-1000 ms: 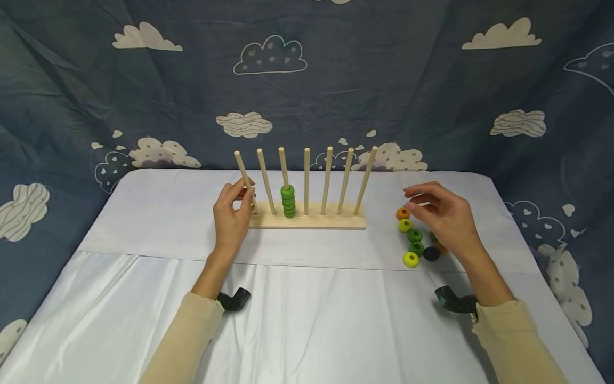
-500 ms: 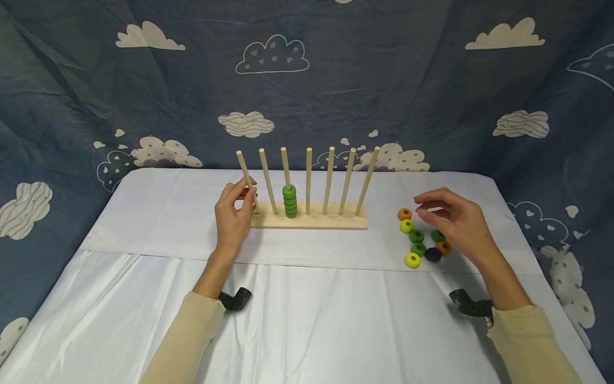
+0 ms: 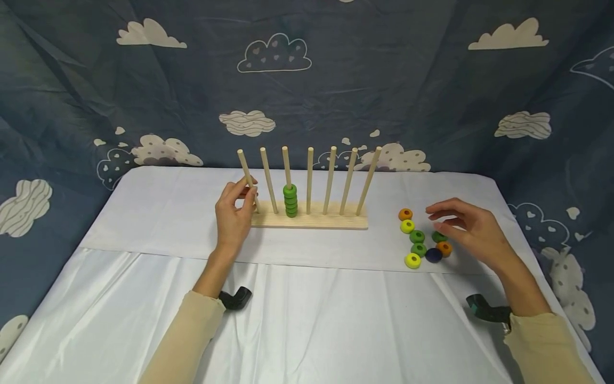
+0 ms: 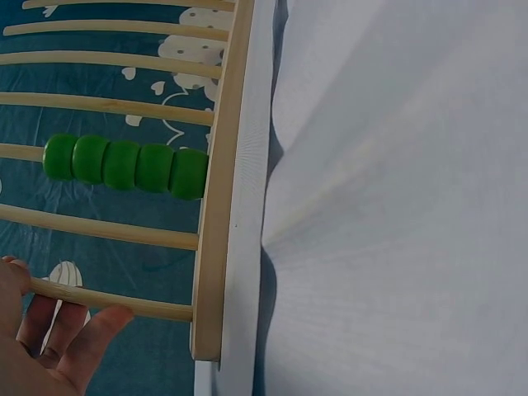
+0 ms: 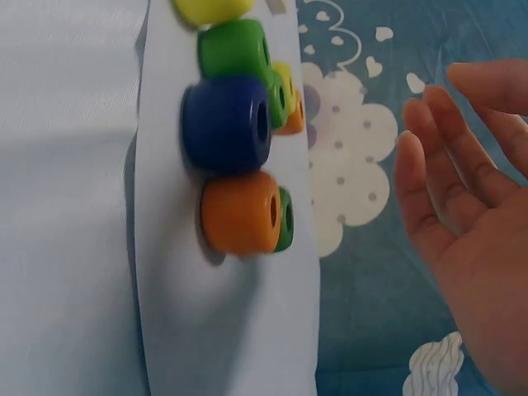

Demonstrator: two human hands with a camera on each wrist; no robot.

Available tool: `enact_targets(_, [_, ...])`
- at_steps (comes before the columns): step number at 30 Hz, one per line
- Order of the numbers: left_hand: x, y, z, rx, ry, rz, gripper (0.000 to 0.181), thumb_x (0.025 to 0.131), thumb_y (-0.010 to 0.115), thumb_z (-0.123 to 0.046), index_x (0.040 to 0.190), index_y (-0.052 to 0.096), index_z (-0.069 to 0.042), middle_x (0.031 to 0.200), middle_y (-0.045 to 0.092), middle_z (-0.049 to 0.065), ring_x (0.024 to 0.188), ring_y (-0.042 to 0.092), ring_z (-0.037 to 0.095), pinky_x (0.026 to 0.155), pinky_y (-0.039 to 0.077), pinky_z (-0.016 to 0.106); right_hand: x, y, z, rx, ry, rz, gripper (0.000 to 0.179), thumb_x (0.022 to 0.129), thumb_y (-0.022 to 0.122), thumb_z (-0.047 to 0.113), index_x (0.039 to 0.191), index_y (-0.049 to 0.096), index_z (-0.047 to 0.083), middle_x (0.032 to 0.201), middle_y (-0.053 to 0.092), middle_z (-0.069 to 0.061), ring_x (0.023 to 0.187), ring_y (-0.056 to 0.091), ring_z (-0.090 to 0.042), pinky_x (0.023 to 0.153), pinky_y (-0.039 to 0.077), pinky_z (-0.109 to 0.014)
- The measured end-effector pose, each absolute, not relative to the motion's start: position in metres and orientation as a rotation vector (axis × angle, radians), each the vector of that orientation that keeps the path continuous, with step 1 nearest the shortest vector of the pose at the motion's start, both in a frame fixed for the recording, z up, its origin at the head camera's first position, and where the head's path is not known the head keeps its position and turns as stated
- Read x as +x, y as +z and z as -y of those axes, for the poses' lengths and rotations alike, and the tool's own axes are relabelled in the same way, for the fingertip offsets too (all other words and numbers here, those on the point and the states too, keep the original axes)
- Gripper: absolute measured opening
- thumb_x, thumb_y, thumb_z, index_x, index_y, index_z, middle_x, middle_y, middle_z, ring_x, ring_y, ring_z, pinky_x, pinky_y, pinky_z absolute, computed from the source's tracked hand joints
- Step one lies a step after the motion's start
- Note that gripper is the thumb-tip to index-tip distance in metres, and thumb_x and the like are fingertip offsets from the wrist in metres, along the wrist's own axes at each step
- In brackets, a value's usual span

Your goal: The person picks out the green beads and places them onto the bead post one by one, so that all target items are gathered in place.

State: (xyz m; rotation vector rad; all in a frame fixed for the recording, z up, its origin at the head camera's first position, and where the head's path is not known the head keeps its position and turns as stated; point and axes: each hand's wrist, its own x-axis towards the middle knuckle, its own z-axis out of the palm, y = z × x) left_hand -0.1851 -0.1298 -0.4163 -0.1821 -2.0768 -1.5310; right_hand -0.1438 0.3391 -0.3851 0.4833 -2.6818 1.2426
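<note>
A wooden peg rack (image 3: 321, 221) with several upright pegs stands toward the back of the white table. Its third peg from the left carries a stack of green beads (image 3: 290, 201), seen also as green beads (image 4: 122, 165) in the left wrist view. My left hand (image 3: 233, 218) holds the leftmost peg (image 3: 244, 164) between thumb and fingers. On the right, my right hand (image 3: 472, 229) hovers over loose beads, its fingers relaxed and nothing in them. Nearest to it are a green bead (image 3: 438, 236), an orange bead (image 3: 444, 248) and a dark blue bead (image 5: 224, 125).
Left of the right hand lie another orange bead (image 3: 405, 214), a yellow bead (image 3: 407, 226), two green ones and a second yellow bead (image 3: 412, 261). A dark cloud-print cloth (image 3: 384, 80) hangs behind the white tabletop (image 3: 312, 309).
My right hand has moved right and slightly toward me, uncovering the green and orange beads beneath it. The left hand keeps its place on the peg.
</note>
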Motion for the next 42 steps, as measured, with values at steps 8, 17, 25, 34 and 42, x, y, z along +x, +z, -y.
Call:
enact_targets(8, [-0.186,-0.417,0.129,-0.182,-1.530,2.072,0.018,0.100,0.069,-0.006,0.117,0.076,-0.004,0.094,0.062,0.020,0.089,0.065,0.011,0.064,0.068,0.024,-0.140,-0.386,-0.350,0.448,1.200,2.753,0.041,0.089,0.071,-0.013,0.125,0.069,0.005,0.116,0.066,0.020,0.105,0.061,0.009,0.090,0.048,0.004])
enact_targets(17, [-0.187,-0.418,0.128,-0.185,-1.539,2.067,0.019,0.100,0.068,-0.006,0.117,0.076,-0.005,0.094,0.061,0.019,0.089,0.065,0.011,0.064,0.065,0.016,-0.139,-0.392,-0.366,0.528,1.170,2.812,0.046,0.086,0.070,-0.015,0.128,0.067,0.005,0.120,0.065,0.018,0.109,0.059,0.009,0.093,0.046,0.004])
enact_targets(25, [-0.186,-0.417,0.129,-0.184,-1.543,2.074,0.019,0.100,0.068,-0.005,0.117,0.076,-0.005,0.095,0.062,0.019,0.089,0.064,0.011,0.063,0.065,0.015,-0.133,-0.398,-0.376,0.456,1.120,2.941,0.056,0.081,0.072,-0.014,0.131,0.065,0.010,0.125,0.063,0.013,0.112,0.053,0.014,0.092,0.043,0.006])
enact_targets(34, [-0.188,-0.417,0.129,-0.182,-1.509,2.087,0.018,0.100,0.068,-0.006,0.116,0.076,-0.004,0.094,0.061,0.019,0.088,0.063,0.010,0.061,0.065,0.017,-0.138,-0.399,-0.379,0.453,1.062,3.079,0.067,0.079,0.069,-0.015,0.140,0.061,0.012,0.143,0.059,-0.014,0.117,0.038,0.024,0.099,0.049,0.000])
enact_targets(42, [-0.186,-0.419,0.128,-0.152,-1.489,2.074,0.018,0.099,0.069,-0.001,0.115,0.075,-0.001,0.096,0.061,0.025,0.086,0.061,0.012,0.059,0.057,0.004,-0.142,-0.405,-0.375,0.427,1.023,3.254,0.076,0.076,0.074,-0.010,0.146,0.055,0.011,0.153,0.050,-0.020,0.138,0.046,-0.029,0.113,0.047,-0.054])
